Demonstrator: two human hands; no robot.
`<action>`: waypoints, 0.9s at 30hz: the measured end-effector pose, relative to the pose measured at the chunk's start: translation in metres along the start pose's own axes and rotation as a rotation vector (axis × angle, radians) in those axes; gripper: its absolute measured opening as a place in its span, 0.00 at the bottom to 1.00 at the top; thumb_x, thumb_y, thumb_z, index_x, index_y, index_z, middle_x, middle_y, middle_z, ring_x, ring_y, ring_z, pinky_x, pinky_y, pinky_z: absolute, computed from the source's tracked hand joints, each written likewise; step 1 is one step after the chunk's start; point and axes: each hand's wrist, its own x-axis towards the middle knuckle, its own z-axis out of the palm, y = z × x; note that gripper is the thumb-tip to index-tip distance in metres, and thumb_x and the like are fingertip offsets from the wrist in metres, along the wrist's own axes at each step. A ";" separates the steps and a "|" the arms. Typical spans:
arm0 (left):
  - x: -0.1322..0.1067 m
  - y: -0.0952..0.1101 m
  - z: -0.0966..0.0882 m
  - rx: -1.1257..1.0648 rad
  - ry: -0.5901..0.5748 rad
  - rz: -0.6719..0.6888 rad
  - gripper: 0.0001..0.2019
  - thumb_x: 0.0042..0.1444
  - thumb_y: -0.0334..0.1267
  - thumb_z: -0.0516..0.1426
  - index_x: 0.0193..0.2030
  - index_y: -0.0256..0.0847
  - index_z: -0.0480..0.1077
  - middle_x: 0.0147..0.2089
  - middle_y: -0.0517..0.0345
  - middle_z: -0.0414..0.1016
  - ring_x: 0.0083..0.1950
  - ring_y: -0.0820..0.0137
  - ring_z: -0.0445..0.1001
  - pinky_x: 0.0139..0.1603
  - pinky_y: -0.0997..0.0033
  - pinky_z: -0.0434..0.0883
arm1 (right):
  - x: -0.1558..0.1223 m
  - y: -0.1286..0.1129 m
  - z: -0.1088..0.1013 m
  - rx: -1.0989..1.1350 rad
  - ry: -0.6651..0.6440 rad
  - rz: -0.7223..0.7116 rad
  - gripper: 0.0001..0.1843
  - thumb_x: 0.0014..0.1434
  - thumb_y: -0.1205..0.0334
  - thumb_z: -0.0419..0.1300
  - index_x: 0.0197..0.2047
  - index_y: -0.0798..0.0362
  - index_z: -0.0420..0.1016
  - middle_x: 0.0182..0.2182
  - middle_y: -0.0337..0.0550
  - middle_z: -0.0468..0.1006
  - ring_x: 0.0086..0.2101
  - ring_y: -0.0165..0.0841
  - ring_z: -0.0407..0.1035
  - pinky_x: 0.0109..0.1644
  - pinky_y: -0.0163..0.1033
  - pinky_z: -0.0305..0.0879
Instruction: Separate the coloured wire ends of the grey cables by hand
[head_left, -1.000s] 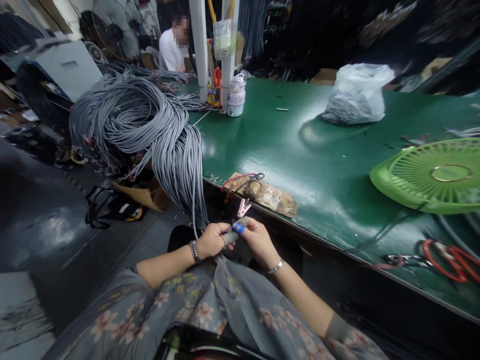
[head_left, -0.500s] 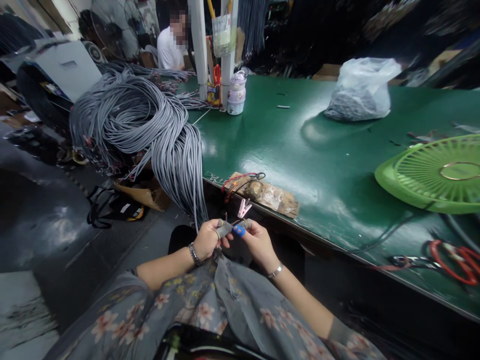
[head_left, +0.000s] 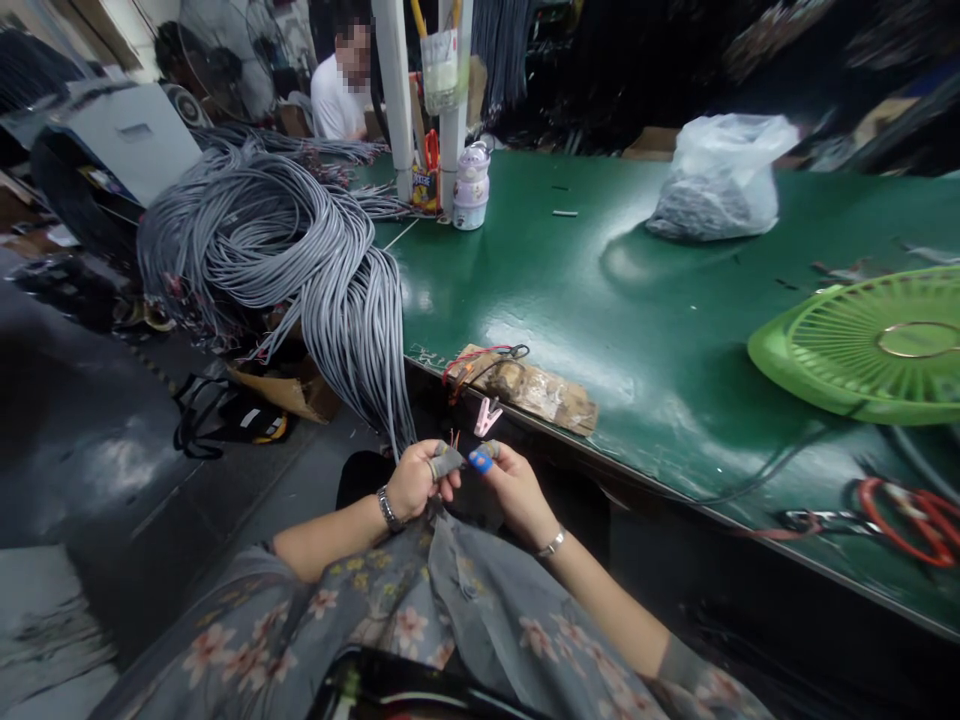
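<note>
Thin reddish wires (head_left: 454,438) stick up from the fingers of my left hand (head_left: 412,482), which is closed on a cable end mostly hidden in the grip. Grey covers wrap some of its fingers. Close beside it, my right hand (head_left: 517,492) pinches with a blue-covered thumb and a grey-covered finger; whatever lies in that pinch is too small to make out. Behind my left hand hangs a thick bundle of grey cables (head_left: 360,330), draped over the table's edge. A pink clip (head_left: 487,416) sits just beyond my fingertips, at the edge by a taped cardboard piece (head_left: 536,393).
On the green table (head_left: 525,270) are a green fan (head_left: 885,345), a plastic bag (head_left: 716,185), red-handled pliers (head_left: 911,520) and a purple-white container (head_left: 471,190) by a white post. A person (head_left: 337,95) in white sits beyond. An open carton (head_left: 292,390) lies on the floor at left.
My fingertips have shifted slightly; the dark wire that arched between my hands no longer shows, and reddish wires now stand up above my left fingers. The view has moved very little.
</note>
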 end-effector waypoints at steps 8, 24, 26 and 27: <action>0.000 -0.003 0.000 0.137 -0.076 -0.014 0.23 0.37 0.56 0.63 0.19 0.36 0.64 0.16 0.59 0.67 0.12 0.79 0.60 0.13 0.80 0.52 | 0.005 -0.009 0.003 -0.072 -0.112 -0.039 0.20 0.40 0.48 0.70 0.30 0.55 0.76 0.28 0.41 0.75 0.30 0.29 0.65 0.36 0.36 0.62; -0.001 -0.001 -0.001 0.132 -0.087 -0.079 0.20 0.35 0.53 0.63 0.19 0.36 0.64 0.16 0.60 0.67 0.12 0.79 0.60 0.12 0.80 0.51 | 0.005 -0.001 -0.014 0.319 -0.065 0.323 0.29 0.30 0.44 0.74 0.31 0.55 0.74 0.24 0.37 0.69 0.23 0.25 0.58 0.25 0.32 0.58; -0.001 -0.002 -0.001 0.153 -0.094 -0.070 0.21 0.35 0.53 0.63 0.19 0.36 0.65 0.16 0.59 0.67 0.12 0.78 0.60 0.13 0.80 0.51 | 0.001 -0.003 -0.009 0.187 -0.095 0.253 0.27 0.32 0.45 0.74 0.30 0.55 0.74 0.24 0.37 0.69 0.23 0.25 0.57 0.26 0.32 0.55; -0.001 -0.002 -0.001 0.167 -0.099 -0.063 0.21 0.35 0.54 0.63 0.19 0.36 0.65 0.16 0.59 0.67 0.12 0.78 0.60 0.13 0.80 0.51 | 0.000 -0.004 -0.006 0.125 -0.090 0.216 0.26 0.33 0.46 0.74 0.29 0.56 0.74 0.24 0.37 0.69 0.23 0.25 0.57 0.26 0.33 0.54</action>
